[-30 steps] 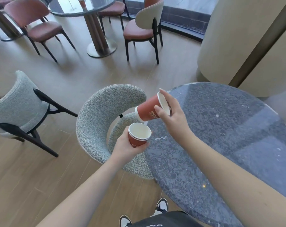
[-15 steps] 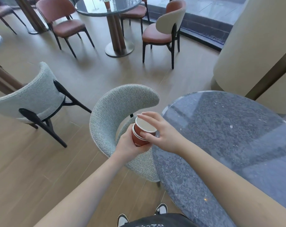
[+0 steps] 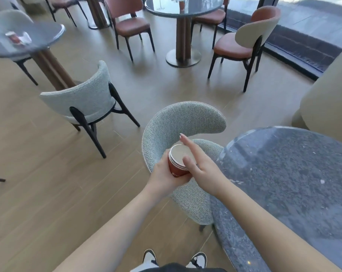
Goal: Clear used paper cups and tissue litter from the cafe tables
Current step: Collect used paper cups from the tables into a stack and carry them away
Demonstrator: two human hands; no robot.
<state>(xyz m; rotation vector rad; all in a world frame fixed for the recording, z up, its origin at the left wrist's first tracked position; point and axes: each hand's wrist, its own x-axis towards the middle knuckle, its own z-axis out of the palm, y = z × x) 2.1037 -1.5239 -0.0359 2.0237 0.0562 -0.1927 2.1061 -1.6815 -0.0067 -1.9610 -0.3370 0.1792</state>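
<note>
My left hand (image 3: 163, 176) grips a stack of red paper cups (image 3: 177, 162) with white insides, nested one in another, held upright above the grey chair beside the dark round table (image 3: 284, 173). My right hand (image 3: 200, 163) lies over the stack's rim with straight fingers, thumb on the near edge. On the far left table (image 3: 38, 40) lie a blurred red cup (image 3: 14, 37) and white tissue litter (image 3: 26, 37). A small red cup (image 3: 182, 5) stands on the back table (image 3: 166, 10).
A grey upholstered chair (image 3: 166, 130) is tucked against the near table. Another grey chair (image 3: 82, 99) stands left. Brown-seated chairs (image 3: 242, 42) ring the back table. A beige curved wall (image 3: 327, 103) rises at right. Wooden floor lies between the tables.
My right hand pushed the second cup down into the cup in my left hand, then straightened its fingers over the rim. The view has swung up and left.
</note>
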